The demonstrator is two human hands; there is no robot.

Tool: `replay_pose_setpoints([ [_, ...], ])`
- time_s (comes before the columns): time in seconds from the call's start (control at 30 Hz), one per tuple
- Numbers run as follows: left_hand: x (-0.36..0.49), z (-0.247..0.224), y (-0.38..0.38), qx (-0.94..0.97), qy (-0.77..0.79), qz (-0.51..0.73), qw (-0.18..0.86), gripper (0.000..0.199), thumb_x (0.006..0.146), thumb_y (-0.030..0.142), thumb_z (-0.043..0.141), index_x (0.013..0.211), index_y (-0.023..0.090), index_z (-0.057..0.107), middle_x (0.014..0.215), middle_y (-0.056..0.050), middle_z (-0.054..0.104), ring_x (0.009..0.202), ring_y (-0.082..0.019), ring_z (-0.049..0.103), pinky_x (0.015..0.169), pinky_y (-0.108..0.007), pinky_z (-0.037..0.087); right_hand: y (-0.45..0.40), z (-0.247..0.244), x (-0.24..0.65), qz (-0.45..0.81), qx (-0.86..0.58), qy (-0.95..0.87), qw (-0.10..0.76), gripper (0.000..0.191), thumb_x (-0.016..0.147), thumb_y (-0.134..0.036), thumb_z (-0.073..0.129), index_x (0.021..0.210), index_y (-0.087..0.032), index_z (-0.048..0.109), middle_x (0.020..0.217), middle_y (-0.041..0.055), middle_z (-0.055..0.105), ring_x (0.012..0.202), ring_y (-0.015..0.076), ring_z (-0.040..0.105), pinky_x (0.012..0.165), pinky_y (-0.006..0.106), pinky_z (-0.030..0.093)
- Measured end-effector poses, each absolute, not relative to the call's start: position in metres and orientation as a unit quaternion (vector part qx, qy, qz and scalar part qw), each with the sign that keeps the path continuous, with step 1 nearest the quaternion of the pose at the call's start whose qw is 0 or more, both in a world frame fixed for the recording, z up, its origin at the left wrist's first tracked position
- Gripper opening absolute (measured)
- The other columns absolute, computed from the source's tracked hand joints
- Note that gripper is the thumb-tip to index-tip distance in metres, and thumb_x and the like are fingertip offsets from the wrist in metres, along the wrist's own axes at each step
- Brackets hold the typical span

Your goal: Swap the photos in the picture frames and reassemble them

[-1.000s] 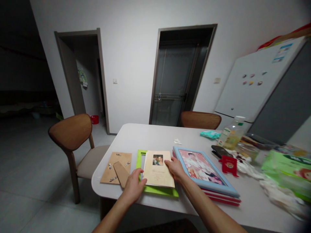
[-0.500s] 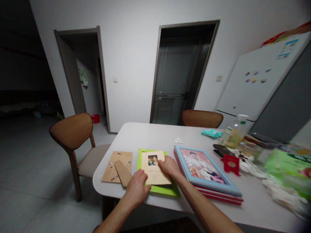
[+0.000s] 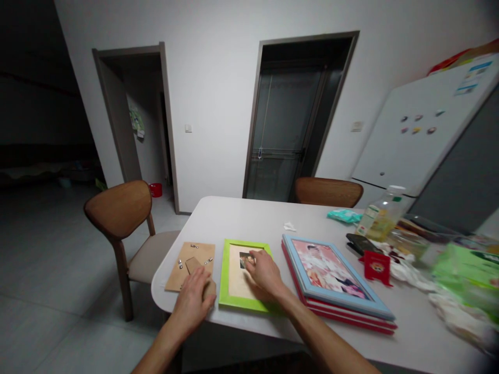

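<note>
The light-green picture frame (image 3: 223, 283) lies flat near the table's front edge. Inside its border sits a cream card (image 3: 237, 280) with a small dark photo. My right hand (image 3: 267, 272) rests over the card's upper right part, fingers bent and slightly apart, gripping nothing. To the left is a brown backing board (image 3: 202, 251) with metal clips and a fold-out stand. My left hand (image 3: 193, 298) is closed around that stand, fingers on top and thumb on the right side. My palm hides the board's lower right corner.
A light-blue framed picture (image 3: 331, 267) lies on red frames (image 3: 351, 318) to the right. Beyond are a bottle (image 3: 380, 215), a black phone-like object (image 3: 360, 242), a red packet (image 3: 377, 267) and a green tissue pack (image 3: 468, 275). Chairs (image 3: 120, 210) stand left and behind the white table (image 3: 241, 215).
The cream card, earlier lying over the green border, now sits within it. My left hand has moved left from the card to the backing board's stand. My right hand stays over the card.
</note>
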State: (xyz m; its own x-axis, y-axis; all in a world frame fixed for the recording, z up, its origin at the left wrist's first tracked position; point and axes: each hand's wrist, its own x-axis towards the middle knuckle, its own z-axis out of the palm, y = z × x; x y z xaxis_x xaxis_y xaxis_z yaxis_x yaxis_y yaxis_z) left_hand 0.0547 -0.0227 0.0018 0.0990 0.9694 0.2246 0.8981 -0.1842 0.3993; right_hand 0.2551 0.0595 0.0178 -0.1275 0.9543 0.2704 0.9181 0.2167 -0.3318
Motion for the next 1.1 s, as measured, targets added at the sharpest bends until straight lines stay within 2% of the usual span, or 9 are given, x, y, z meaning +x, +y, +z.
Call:
replay_pose_setpoints([
  [0.13,0.004,-0.01,-0.023,0.679,0.711,0.176,0.041,0.051,0.07,0.03,0.051,0.116,0.009,0.043,0.128,-0.017,0.038,0.121,-0.027,0.028,0.099,-0.041,0.024,0.032,0.022,0.199,0.094,-0.499,-0.832,0.221,0.038,0.074,-0.04,0.043,0.102,-0.017,0.056,0.092,0.0101,0.058,0.089,0.02,0.05,0.078,0.03,0.034],
  [0.23,-0.013,-0.018,-0.029,0.696,0.698,0.162,0.05,0.051,0.072,0.034,0.048,0.116,0.009,0.043,0.129,-0.016,0.037,0.122,-0.025,0.028,0.1,-0.038,0.025,0.015,0.019,0.162,0.088,-0.458,-0.866,0.181,0.042,0.067,-0.046,0.051,0.097,-0.017,0.057,0.089,0.0108,0.057,0.088,0.0238,0.048,0.077,0.036,0.033],
  [0.3,-0.017,-0.023,-0.034,0.709,0.683,0.169,0.049,0.051,0.072,0.035,0.047,0.117,0.01,0.043,0.13,-0.014,0.036,0.122,-0.023,0.028,0.1,-0.038,0.024,0.012,0.013,0.148,0.088,-0.458,-0.866,0.181,0.041,0.063,-0.04,0.056,0.097,-0.016,0.056,0.09,0.0116,0.055,0.089,0.0244,0.047,0.077,0.037,0.033],
  [0.43,-0.02,-0.029,-0.039,0.724,0.654,0.218,0.02,0.051,0.069,0.03,0.053,0.116,0.012,0.044,0.128,-0.014,0.039,0.119,-0.023,0.033,0.098,-0.038,0.03,0.019,0.006,0.144,0.164,-0.461,-0.834,0.256,0.042,0.063,-0.021,0.053,0.104,-0.015,0.052,0.093,0.0099,0.053,0.088,0.0196,0.047,0.077,0.03,0.037],
  [0.67,-0.006,0.012,-0.028,0.73,0.537,0.408,-0.112,0.034,0.078,0.026,0.046,0.112,0.018,0.047,0.123,-0.01,0.046,0.111,-0.02,0.045,0.093,-0.036,0.038,0.015,0.053,0.18,0.201,-0.412,-0.805,0.376,0.033,0.065,-0.017,0.051,0.097,-0.016,0.058,0.088,0.0066,0.055,0.081,0.0154,0.05,0.076,0.026,0.04],
  [0.77,0.025,0.033,-0.024,0.732,0.512,0.444,-0.079,0.037,0.077,0.026,0.049,0.113,0.018,0.045,0.123,-0.01,0.046,0.112,-0.02,0.044,0.094,-0.035,0.038,0.012,0.072,0.213,0.183,-0.426,-0.797,0.387,0.034,0.066,-0.018,0.051,0.099,-0.017,0.058,0.092,0.0074,0.056,0.084,0.0161,0.05,0.078,0.027,0.039],
  [0.87,0.065,0.034,-0.021,0.725,0.53,0.439,0.013,0.042,0.074,0.021,0.051,0.114,0.013,0.044,0.124,-0.013,0.044,0.114,-0.019,0.041,0.096,-0.035,0.036,0.012,0.075,0.247,0.179,-0.463,-0.792,0.355,0.035,0.067,-0.02,0.049,0.1,-0.014,0.059,0.094,0.0088,0.057,0.086,0.0174,0.051,0.078,0.028,0.04],
  [1.0,0.108,0.014,-0.018,0.739,0.555,0.358,0.131,0.054,0.068,0.015,0.055,0.119,0.009,0.039,0.128,-0.014,0.039,0.117,-0.019,0.037,0.099,-0.034,0.031,0.013,0.061,0.284,0.163,-0.528,-0.788,0.271,0.032,0.066,-0.02,0.046,0.093,-0.017,0.063,0.089,0.0074,0.059,0.082,0.0178,0.053,0.075,0.027,0.041],
  [1.1,0.121,0.0,-0.017,0.754,0.567,0.297,0.149,0.057,0.066,0.015,0.055,0.12,0.011,0.038,0.128,-0.012,0.04,0.12,-0.022,0.032,0.101,-0.04,0.025,0.011,0.049,0.298,0.156,-0.543,-0.795,0.22,0.031,0.066,-0.02,0.045,0.089,-0.017,0.065,0.088,0.0074,0.059,0.079,0.0175,0.053,0.073,0.026,0.04],
])
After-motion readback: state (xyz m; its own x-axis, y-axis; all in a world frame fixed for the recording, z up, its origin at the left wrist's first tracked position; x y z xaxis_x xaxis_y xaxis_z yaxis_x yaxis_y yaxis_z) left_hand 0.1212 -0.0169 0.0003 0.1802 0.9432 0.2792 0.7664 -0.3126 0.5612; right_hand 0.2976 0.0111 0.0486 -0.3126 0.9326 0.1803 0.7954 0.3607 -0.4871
